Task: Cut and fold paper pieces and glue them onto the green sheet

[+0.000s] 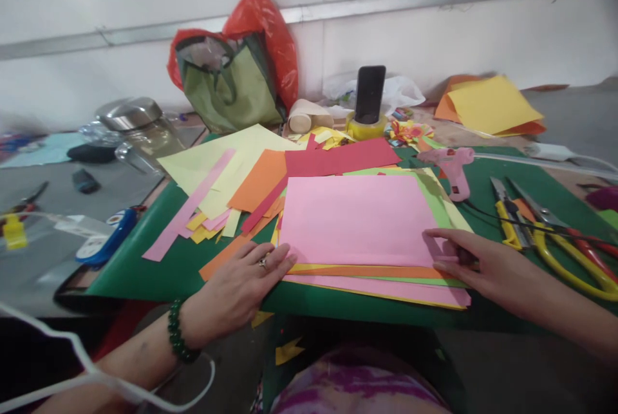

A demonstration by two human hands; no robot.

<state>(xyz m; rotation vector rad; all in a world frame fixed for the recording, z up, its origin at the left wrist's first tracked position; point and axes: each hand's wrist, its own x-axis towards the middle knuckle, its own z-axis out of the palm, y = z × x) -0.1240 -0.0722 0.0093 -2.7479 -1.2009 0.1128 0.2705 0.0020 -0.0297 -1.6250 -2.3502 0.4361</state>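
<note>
Pink sheet (357, 221), one: lying flat between the two hands, topmost on a loose stack of coloured paper (386, 288), which is resting on a green surface (328, 311). Left hand (246, 279): touching the near left corner, fingers bunching narrowly together; whether it is gripping cannot be told. Right hand (476, 253): meeting the right edge, thumb and forefinger standing moderately apart over the paper, other fingers curling beside it; whether it is pinching cannot be told. Step in hand, by judgement: positioning the top sheet, the lower layers fanning unevenly on the wearer's side. Next move, as judged: calling for steady contact at both edges, lest layers be slipping. Ahead of the left hand: pink strip (190, 205), lying aslant. Right of the right hand: yellow-handled scissors (570, 253), lying with blades parting slightly.
</note>
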